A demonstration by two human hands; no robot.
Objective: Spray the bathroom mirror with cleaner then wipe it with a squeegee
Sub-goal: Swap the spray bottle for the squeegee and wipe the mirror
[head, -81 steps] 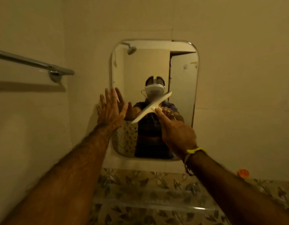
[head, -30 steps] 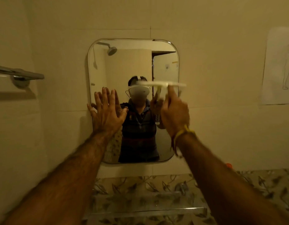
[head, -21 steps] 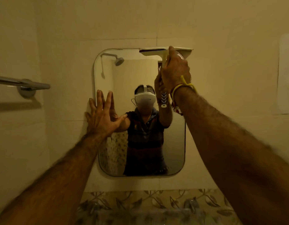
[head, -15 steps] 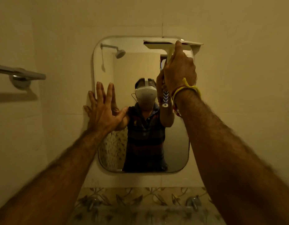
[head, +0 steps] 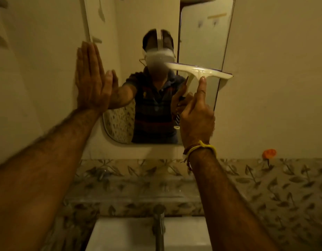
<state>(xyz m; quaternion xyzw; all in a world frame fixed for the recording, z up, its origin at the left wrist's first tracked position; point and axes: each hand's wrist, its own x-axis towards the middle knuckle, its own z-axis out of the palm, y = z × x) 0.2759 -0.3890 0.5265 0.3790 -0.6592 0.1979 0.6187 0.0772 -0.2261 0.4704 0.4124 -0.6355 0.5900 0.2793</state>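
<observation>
The wall mirror [head: 201, 40] with rounded corners fills the upper middle of the head view; its top edge is out of frame. My right hand [head: 196, 116] grips the handle of a cream squeegee [head: 198, 71], index finger stretched up to the head. The blade lies roughly level across the right half of the glass, about mid-height. My left hand [head: 91, 82] is flat, fingers together and pointing up, pressed on the mirror's left edge and the wall. No spray bottle is in view.
Below the mirror runs a leaf-patterned tile band with a glass shelf [head: 138, 192]. A metal tap [head: 159, 225] stands over a white basin [head: 124, 236] at the bottom. A small orange object [head: 269, 153] sits at the right against the wall.
The squeegee has come down from the mirror's top right corner to about mid-height. The view has tilted down and closer, so basin and tap now show. My left hand stayed on the left edge.
</observation>
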